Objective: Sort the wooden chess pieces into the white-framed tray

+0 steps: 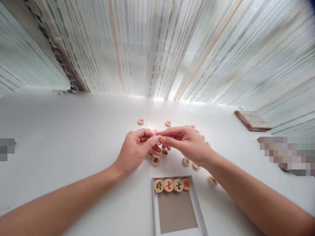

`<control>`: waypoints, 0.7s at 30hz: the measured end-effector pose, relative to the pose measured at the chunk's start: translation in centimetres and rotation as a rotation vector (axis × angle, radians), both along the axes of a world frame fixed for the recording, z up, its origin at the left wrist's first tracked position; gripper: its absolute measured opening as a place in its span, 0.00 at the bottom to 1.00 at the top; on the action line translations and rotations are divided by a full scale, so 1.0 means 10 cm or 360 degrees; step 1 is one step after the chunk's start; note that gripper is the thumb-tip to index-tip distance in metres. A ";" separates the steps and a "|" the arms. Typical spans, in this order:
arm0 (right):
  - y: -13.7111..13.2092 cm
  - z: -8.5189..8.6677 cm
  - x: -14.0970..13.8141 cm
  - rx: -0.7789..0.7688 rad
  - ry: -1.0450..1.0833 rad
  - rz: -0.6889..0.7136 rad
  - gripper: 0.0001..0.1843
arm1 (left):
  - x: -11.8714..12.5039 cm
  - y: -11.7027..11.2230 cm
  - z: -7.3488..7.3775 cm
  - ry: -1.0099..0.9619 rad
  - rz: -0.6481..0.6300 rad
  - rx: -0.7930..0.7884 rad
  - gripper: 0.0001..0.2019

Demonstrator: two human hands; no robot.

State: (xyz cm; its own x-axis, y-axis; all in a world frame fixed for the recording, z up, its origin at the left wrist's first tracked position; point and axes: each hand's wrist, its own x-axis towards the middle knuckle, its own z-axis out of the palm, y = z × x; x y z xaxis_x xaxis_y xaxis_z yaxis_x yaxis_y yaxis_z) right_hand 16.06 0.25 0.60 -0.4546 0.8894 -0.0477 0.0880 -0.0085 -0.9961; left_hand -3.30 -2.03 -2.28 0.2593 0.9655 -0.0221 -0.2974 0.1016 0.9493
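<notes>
Between my two hands, over the middle of the white table, is a round wooden Chinese chess piece (pixel 159 140) with a red character. My left hand (pixel 137 146) pinches it from the left with thumb and fingers. From the other side, the thumb and fingers of my right hand (pixel 187 141) grip the same piece. Below the hands lie black-marked pieces, one of them a black-character piece (pixel 155 161). Nearer to me stands an open shallow box (pixel 177 213); along its far wall sit a black general piece (pixel 158 186) and several others in a row. My hands partly cover more pieces behind them.
Two red pieces, a left one (pixel 141 121) and a right one (pixel 168 123), lie beyond my hands. Another piece (pixel 213 180) rests under my right forearm. A flat brown-edged box (pixel 252 120) lies at the far right. A striped curtain (pixel 147 49) hangs behind the table.
</notes>
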 end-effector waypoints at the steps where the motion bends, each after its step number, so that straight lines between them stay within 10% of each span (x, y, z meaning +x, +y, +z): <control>1: -0.02 -0.02 0.01 -0.0020 -0.0003 -0.0021 0.16 | 0.01 0.00 -0.01 0.0011 -0.0009 -0.0008 0.12; 21: -0.07 -0.11 0.04 -0.0226 0.0111 -0.0224 0.16 | 0.00 -0.01 -0.10 0.0151 0.0030 -0.0003 0.09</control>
State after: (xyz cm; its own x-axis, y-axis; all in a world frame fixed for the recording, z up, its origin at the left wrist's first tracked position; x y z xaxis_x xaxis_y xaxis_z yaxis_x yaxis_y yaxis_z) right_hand 16.42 -0.43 -0.54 -0.3327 0.9310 -0.1500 0.0070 -0.1566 -0.9876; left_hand -3.34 -2.17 -3.24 0.2377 0.9702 -0.0475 -0.2078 0.0985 0.9732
